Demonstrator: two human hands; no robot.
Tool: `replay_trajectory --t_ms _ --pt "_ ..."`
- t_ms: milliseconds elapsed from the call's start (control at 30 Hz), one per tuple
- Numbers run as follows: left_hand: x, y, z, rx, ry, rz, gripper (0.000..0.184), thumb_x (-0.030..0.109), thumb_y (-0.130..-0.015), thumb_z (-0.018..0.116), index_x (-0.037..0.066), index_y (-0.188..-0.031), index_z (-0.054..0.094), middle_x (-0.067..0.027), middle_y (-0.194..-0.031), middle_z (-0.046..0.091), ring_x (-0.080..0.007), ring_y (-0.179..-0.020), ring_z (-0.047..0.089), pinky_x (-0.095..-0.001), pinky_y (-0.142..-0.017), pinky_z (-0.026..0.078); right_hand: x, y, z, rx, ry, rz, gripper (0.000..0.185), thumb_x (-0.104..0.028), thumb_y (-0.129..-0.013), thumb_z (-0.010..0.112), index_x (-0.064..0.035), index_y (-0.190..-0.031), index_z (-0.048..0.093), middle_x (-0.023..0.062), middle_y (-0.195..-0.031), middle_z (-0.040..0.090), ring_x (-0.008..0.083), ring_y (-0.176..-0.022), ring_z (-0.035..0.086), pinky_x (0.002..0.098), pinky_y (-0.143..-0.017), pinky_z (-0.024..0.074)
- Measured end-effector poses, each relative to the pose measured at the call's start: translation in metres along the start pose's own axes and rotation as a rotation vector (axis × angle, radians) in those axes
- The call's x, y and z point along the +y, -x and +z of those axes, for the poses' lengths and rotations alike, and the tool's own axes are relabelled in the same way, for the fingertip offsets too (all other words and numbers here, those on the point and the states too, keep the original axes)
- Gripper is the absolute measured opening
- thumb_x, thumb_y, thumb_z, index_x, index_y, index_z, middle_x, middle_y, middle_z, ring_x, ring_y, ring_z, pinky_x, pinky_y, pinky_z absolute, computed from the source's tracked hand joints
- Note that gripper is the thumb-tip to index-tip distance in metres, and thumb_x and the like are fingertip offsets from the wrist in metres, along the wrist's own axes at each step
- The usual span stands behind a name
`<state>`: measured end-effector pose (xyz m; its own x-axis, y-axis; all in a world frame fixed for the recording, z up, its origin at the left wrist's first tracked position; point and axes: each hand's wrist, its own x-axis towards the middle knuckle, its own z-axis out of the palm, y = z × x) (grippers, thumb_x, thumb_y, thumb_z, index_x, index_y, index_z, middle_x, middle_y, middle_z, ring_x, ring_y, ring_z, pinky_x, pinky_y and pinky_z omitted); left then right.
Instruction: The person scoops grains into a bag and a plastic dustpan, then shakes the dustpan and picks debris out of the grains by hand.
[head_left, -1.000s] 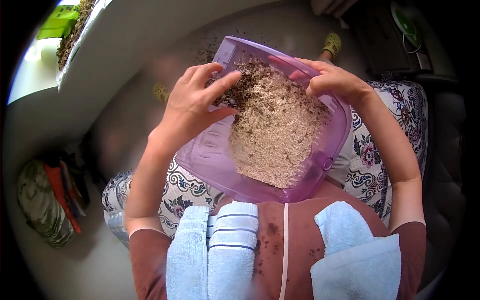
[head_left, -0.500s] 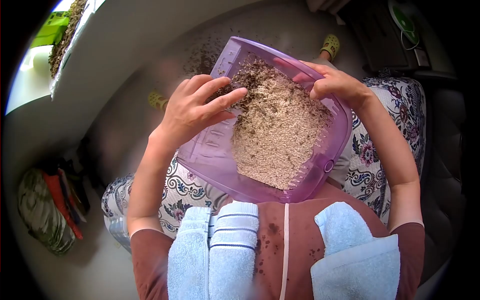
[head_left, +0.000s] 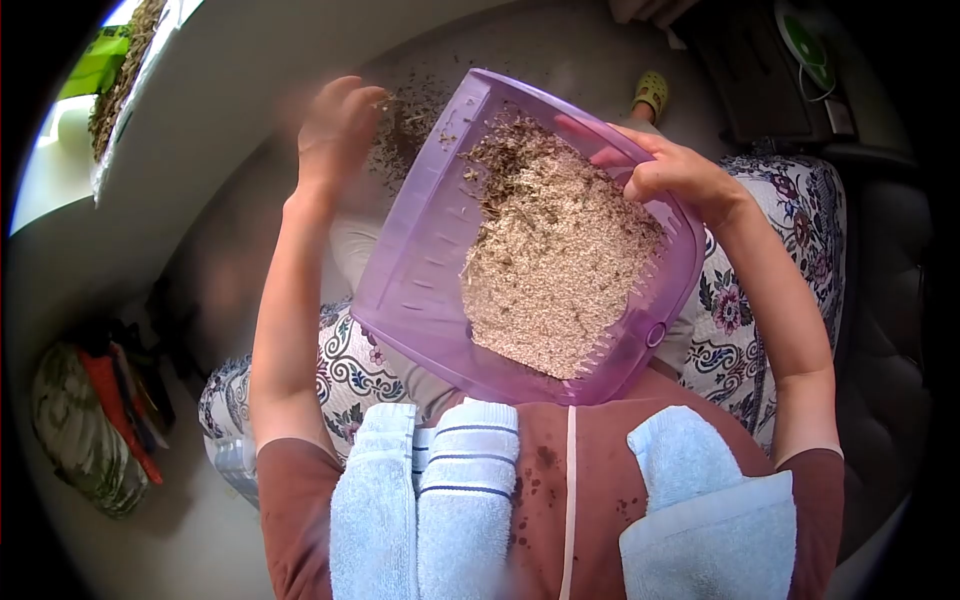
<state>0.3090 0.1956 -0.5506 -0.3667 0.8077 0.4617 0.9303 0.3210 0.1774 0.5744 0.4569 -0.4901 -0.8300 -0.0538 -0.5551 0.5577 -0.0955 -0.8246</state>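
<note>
A translucent purple plastic tray (head_left: 415,255) with slotted ridges rests tilted over my lap. Pale small grains (head_left: 560,270) fill its middle, with darker husks and bits (head_left: 505,150) gathered toward the far left. My right hand (head_left: 675,172) grips the far right rim, thumb inside and fingers beneath, seen through the plastic. Away from the tray, to its upper left, is my left hand (head_left: 342,130), slightly blurred, its fingers curled together. Whatever those fingers may hold is hidden. Dark loose bits (head_left: 410,130) lie on the floor just beyond that hand.
Patterned fabric (head_left: 735,290) covers the seat on both sides of me. Light blue towels (head_left: 465,500) hang over my chest. A striped bag (head_left: 85,430) stands at lower left, a dark cabinet (head_left: 750,90) at upper right. A yellow-green clog (head_left: 651,92) shows beyond the tray.
My left hand has moved from above the tray's dark bits out to the upper left, past the rim, its fingers now curled. My right hand keeps its hold on the tray.
</note>
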Motion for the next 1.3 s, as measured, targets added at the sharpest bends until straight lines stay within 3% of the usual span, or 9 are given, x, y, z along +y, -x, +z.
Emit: replay_trajectory --t_ms 67,133,200,333,533,733,1067,1133,1300 --pt "0.032 -0.007 -0.027 -0.170 0.404 -0.093 0.029 0.005 -0.081 0.070 0.014 -0.109 0.068 -0.0072 -0.109 0.065 -0.0262 -0.093 0.064 -0.0326 -0.079 0.055 0.004 0.001 0.000 0.002 0.004 -0.002 0.080 -0.018 -0.069 0.063 -0.0092 -0.145 0.041 0.0083 -0.121 0.052 0.0090 -0.093 0.051 0.0226 -0.079 0.0433" --pt "0.066 -0.013 -0.051 -0.397 0.559 0.020 0.040 0.006 -0.079 0.071 0.015 -0.117 0.064 -0.0073 -0.118 0.061 -0.0272 -0.105 0.060 -0.0354 -0.087 0.052 0.003 -0.002 -0.003 -0.008 0.020 0.004 0.080 -0.018 -0.069 0.063 -0.0097 -0.145 0.041 0.0079 -0.121 0.052 0.0091 -0.092 0.051 0.0228 -0.079 0.0434" --pt "0.090 -0.017 -0.058 -0.405 0.476 0.236 0.045 0.007 -0.077 0.072 0.015 -0.120 0.062 -0.0069 -0.123 0.058 -0.0271 -0.111 0.056 -0.0367 -0.093 0.049 -0.001 -0.001 0.001 -0.002 0.030 -0.004 0.079 -0.019 -0.069 0.062 -0.0091 -0.145 0.040 0.0071 -0.118 0.054 0.0084 -0.090 0.051 0.0225 -0.077 0.0436" --pt "0.103 -0.021 -0.053 -0.361 0.368 0.314 0.041 0.009 -0.075 0.073 0.011 -0.115 0.064 -0.0062 -0.116 0.060 -0.0260 -0.104 0.058 -0.0364 -0.089 0.051 -0.008 0.004 0.004 -0.005 0.028 0.005 0.079 -0.020 -0.070 0.062 -0.0077 -0.145 0.040 0.0052 -0.112 0.056 0.0069 -0.085 0.052 0.0219 -0.074 0.0439" --pt "0.090 -0.012 -0.063 -0.417 0.370 0.297 0.031 0.009 -0.075 0.073 0.009 -0.105 0.065 -0.0049 -0.110 0.062 -0.0244 -0.099 0.059 -0.0352 -0.085 0.051 -0.004 0.002 0.002 -0.008 0.064 -0.060 0.078 -0.020 -0.071 0.061 -0.0068 -0.145 0.040 0.0042 -0.109 0.057 0.0064 -0.082 0.053 0.0216 -0.073 0.0444" --pt "0.106 -0.013 -0.060 -0.231 0.344 0.293 0.032 0.009 -0.076 0.072 0.011 -0.107 0.066 -0.0054 -0.109 0.062 -0.0243 -0.099 0.059 -0.0359 -0.086 0.050 -0.013 0.008 0.010 0.007 0.036 -0.015 0.078 -0.017 -0.070 0.062 -0.0065 -0.145 0.040 0.0036 -0.110 0.055 0.0064 -0.085 0.052 0.0214 -0.074 0.0442" --pt "0.094 0.001 -0.076 -0.321 0.342 0.361 0.028 0.004 -0.076 0.070 0.007 -0.103 0.067 -0.0067 -0.105 0.063 -0.0257 -0.096 0.062 -0.0345 -0.081 0.053 -0.016 0.010 0.013 0.010 0.069 -0.004 0.079 -0.018 -0.069 0.062 -0.0074 -0.144 0.041 0.0043 -0.112 0.055 0.0076 -0.087 0.050 0.0213 -0.077 0.0432" --pt "0.097 0.004 -0.086 -0.323 0.346 0.272 0.031 0.004 -0.075 0.070 0.008 -0.106 0.066 -0.0065 -0.107 0.063 -0.0267 -0.100 0.061 -0.0355 -0.085 0.052 -0.015 0.010 0.012 0.000 0.068 0.001 0.079 -0.019 -0.069 0.063 -0.0074 -0.144 0.041 0.0048 -0.112 0.054 0.0079 -0.087 0.050 0.0213 -0.076 0.0434" --pt "0.114 0.010 -0.075 -0.216 0.289 0.252 0.034 0.006 -0.073 0.069 0.010 -0.106 0.066 -0.0054 -0.109 0.063 -0.0273 -0.102 0.060 -0.0364 -0.087 0.051 -0.009 0.005 0.014 -0.002 0.043 -0.008 0.081 -0.016 -0.061 0.060 -0.0091 -0.141 0.047 0.0058 -0.118 0.052 0.0104 -0.098 0.047 0.0217 -0.087 0.0397"
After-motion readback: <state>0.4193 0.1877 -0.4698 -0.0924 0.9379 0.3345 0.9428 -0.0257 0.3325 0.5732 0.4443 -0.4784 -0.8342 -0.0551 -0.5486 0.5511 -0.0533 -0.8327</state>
